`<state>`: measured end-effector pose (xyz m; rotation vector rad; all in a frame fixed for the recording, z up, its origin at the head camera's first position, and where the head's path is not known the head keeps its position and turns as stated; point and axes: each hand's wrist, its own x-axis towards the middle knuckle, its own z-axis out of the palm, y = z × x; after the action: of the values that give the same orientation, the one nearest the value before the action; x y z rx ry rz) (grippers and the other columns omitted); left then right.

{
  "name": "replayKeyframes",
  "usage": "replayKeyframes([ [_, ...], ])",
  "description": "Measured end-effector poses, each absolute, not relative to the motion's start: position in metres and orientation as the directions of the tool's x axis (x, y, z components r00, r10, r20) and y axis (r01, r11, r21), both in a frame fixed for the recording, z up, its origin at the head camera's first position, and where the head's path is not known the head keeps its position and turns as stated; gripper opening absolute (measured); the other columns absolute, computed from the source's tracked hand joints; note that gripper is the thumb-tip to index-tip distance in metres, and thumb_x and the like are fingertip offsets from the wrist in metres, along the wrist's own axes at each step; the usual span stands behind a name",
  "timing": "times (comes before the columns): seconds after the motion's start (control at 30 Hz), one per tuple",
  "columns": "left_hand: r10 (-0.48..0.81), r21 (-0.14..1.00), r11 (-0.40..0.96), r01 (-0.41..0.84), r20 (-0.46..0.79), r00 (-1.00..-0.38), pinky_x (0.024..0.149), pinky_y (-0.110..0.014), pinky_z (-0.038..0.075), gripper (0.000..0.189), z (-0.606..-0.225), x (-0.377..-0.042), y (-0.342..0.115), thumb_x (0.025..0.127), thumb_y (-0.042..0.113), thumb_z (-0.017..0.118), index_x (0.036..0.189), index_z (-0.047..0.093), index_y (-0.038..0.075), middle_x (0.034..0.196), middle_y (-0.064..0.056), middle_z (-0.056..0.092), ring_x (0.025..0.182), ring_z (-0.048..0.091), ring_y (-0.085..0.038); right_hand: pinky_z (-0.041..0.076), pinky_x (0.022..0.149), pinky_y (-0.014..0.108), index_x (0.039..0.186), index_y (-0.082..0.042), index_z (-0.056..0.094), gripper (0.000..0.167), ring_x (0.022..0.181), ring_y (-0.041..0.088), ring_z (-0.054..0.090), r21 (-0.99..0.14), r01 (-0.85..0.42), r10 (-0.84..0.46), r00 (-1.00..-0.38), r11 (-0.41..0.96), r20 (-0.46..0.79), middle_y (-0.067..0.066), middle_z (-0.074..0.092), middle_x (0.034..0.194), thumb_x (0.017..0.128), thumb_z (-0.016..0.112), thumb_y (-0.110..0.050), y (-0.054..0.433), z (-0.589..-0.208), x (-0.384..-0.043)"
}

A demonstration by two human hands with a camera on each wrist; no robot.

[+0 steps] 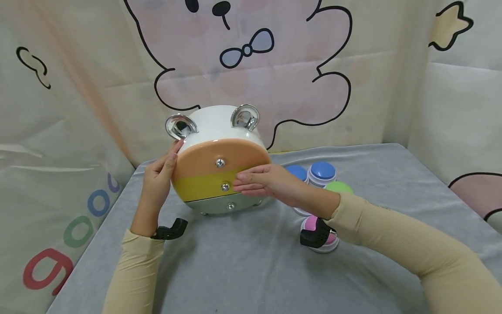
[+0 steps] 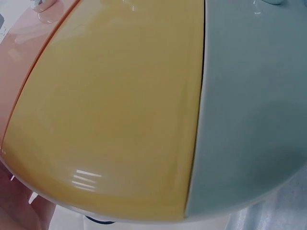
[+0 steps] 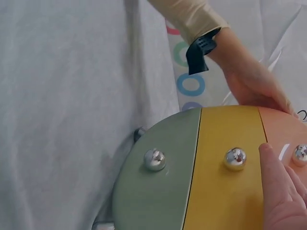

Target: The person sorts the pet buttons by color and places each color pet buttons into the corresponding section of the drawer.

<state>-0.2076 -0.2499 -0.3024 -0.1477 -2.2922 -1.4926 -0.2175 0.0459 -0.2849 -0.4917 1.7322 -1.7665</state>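
A small rounded drawer box (image 1: 221, 150) has a white top, silver ears and orange, yellow and green drawer fronts with silver knobs. My left hand (image 1: 157, 176) holds its left side, thumb near the front edge, fingers reaching up toward the left ear (image 1: 181, 126). In the left wrist view, part of the left hand (image 2: 26, 208) shows at the box's rim. My right hand (image 1: 270, 181) is in front of the right half, fingers straight and pointing at the knob (image 1: 225, 186) of the yellow drawer (image 3: 225, 191). In the right wrist view, the fingertips are beside that knob.
Right of the box stand several round tubs with coloured lids: blue (image 1: 322, 170), green (image 1: 339, 187), and a pink one (image 1: 311, 223) partly behind the right wrist strap (image 1: 315, 234). A grey cloth (image 1: 243, 270) covers the table. Printed curtains (image 1: 290, 87) hang behind and at the sides.
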Motion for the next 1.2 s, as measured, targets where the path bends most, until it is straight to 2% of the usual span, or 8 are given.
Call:
replayKeyframes([
  [0.17,-0.120,0.852,0.422,0.309,0.390,-0.913,0.122,-0.044,0.032,0.045,-0.302,-0.209,-0.249,0.104,0.046,0.045,0.143,0.055,0.026,0.154,0.004,0.045,0.148,0.034,-0.008,0.047,0.107,0.044,0.134,0.008,0.055,0.038,0.125,0.035,0.061,-0.979,0.206,-0.653,-0.742,-0.006,-0.152,0.025,0.062,0.133,0.103,0.052,-0.014,0.036,-0.278,-0.220],
  [0.4,-0.116,0.853,0.421,0.309,0.388,-0.914,0.122,-0.044,0.032,0.044,-0.303,-0.209,-0.249,0.104,0.045,0.045,0.143,0.055,0.026,0.155,0.004,0.045,0.148,0.035,-0.008,0.047,0.108,0.045,0.135,0.009,0.053,0.040,0.125,0.038,0.060,-0.951,0.305,-0.620,-0.756,-0.051,-0.209,0.028,0.059,0.135,0.103,0.053,-0.016,0.024,-0.272,-0.224],
  [0.57,-0.133,0.856,0.430,0.288,0.375,-0.917,0.122,-0.045,0.032,0.046,-0.304,-0.205,-0.251,0.104,0.048,0.044,0.143,0.054,0.027,0.155,0.006,0.044,0.148,0.035,-0.009,0.048,0.107,0.044,0.134,0.007,0.055,0.039,0.120,0.035,0.064,-0.929,0.361,-0.598,-0.764,-0.082,-0.244,0.027,0.061,0.133,0.102,0.055,-0.016,0.016,-0.270,-0.226],
  [0.7,-0.137,0.859,0.429,0.280,0.368,-0.920,0.122,-0.046,0.031,0.046,-0.303,-0.205,-0.252,0.103,0.049,0.044,0.143,0.054,0.028,0.155,0.006,0.043,0.148,0.035,-0.009,0.051,0.102,0.040,0.134,0.005,0.056,0.038,0.120,0.034,0.064,-0.916,0.386,-0.599,-0.760,-0.107,-0.250,0.027,0.062,0.133,0.103,0.055,-0.016,0.010,-0.269,-0.227],
  [0.93,-0.134,0.864,0.423,0.273,0.358,-0.924,0.122,-0.046,0.032,0.046,-0.304,-0.205,-0.253,0.103,0.048,0.045,0.143,0.054,0.028,0.156,0.005,0.043,0.148,0.036,-0.012,0.057,0.092,0.031,0.139,0.003,0.051,0.042,0.130,0.037,0.055,-0.880,0.450,-0.634,-0.728,-0.154,-0.261,0.026,0.054,0.142,0.104,0.050,-0.021,0.000,-0.270,-0.226],
  [1.03,-0.133,0.863,0.424,0.276,0.361,-0.923,0.122,-0.046,0.032,0.045,-0.303,-0.206,-0.253,0.103,0.048,0.046,0.143,0.054,0.028,0.155,0.005,0.044,0.148,0.036,-0.011,0.058,0.089,0.031,0.136,0.003,0.054,0.043,0.128,0.035,0.058,-0.860,0.475,-0.612,-0.741,-0.186,-0.277,0.024,0.060,0.137,0.103,0.053,-0.024,-0.003,-0.271,-0.226],
  [1.2,-0.124,0.858,0.424,0.290,0.373,-0.920,0.122,-0.046,0.033,0.044,-0.302,-0.208,-0.252,0.103,0.048,0.047,0.142,0.055,0.030,0.154,0.005,0.045,0.148,0.035,-0.008,0.060,0.087,0.031,0.131,0.001,0.059,0.039,0.123,0.033,0.062,-0.846,0.478,-0.568,-0.774,-0.235,-0.279,0.016,0.072,0.115,0.102,0.057,-0.024,-0.006,-0.273,-0.226],
])
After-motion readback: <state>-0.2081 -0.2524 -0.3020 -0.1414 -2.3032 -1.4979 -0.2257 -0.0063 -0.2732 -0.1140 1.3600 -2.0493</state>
